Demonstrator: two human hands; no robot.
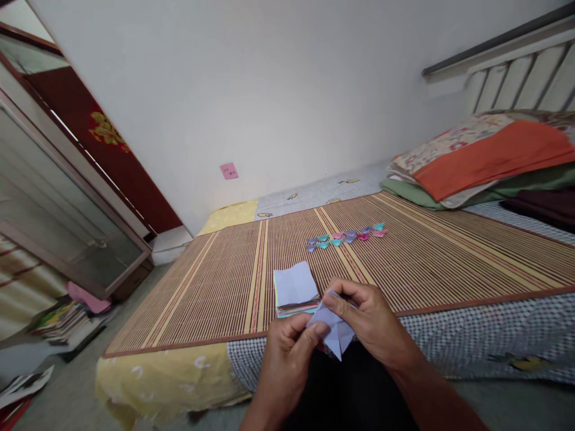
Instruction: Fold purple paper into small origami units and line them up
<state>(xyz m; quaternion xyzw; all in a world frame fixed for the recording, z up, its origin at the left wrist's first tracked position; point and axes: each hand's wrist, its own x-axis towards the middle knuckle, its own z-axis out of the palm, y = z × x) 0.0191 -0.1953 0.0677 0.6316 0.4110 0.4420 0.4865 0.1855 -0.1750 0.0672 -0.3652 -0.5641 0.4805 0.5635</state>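
My left hand (287,359) and right hand (371,317) are pinching the paper (331,326) at the bottom of the frame, so pulling too hard could be ripping it.

So it's a pale lavender sheet of paper (333,330), partly folded with crisp creases and flaps, held up by both hands just off the bed's near edge, one sharp point aiming down.
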